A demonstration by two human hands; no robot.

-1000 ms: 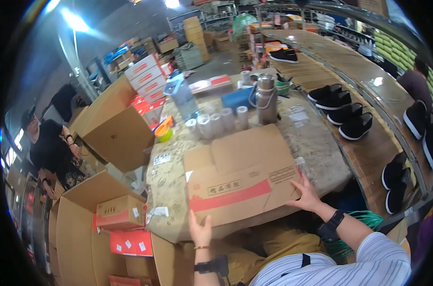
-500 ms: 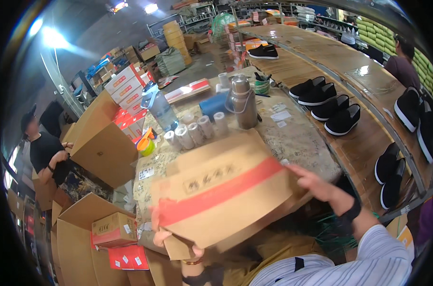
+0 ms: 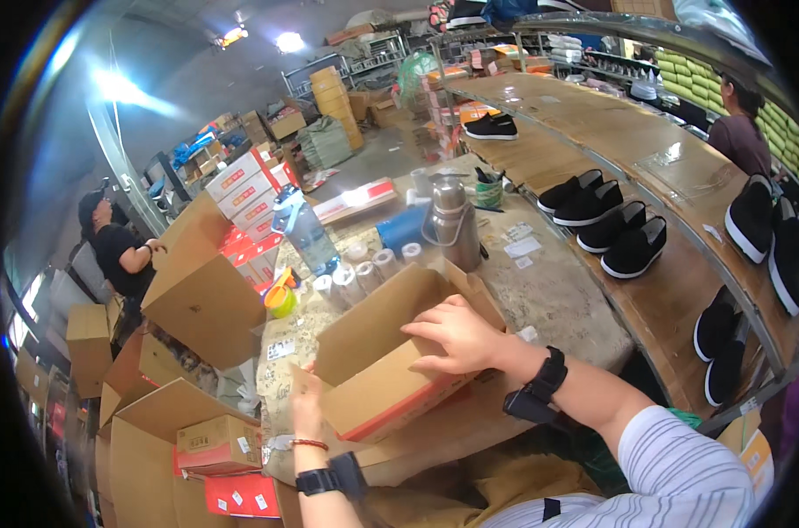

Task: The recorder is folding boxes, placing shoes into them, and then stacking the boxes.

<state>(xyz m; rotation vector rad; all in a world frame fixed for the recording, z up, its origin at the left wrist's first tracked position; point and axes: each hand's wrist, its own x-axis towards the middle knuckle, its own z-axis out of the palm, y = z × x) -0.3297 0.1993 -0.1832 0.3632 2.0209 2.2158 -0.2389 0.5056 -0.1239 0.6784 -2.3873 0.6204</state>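
Note:
A brown cardboard box (image 3: 382, 392) with a red band low on its near side rests at the table's near edge, its top open and flaps raised. At the box's left end, my left hand (image 3: 307, 407) is closed on the flap, its fingers partly hidden. Over the near wall's upper edge lies my right hand (image 3: 465, 336), its fingers curled onto the cardboard toward the right end. Shadow and the walls hide most of the inside.
Behind the box stand white rolls (image 3: 345, 283), a water jug (image 3: 309, 231) and a steel flask (image 3: 453, 224). Black shoes (image 3: 634, 249) line the rack at right. A large open carton (image 3: 144, 453) holding smaller boxes is at lower left. A co-worker (image 3: 122, 251) stands far left.
The box has turned from showing its closed, red-banded face to standing with its open top up. My right hand has moved left from the right end onto the near wall.

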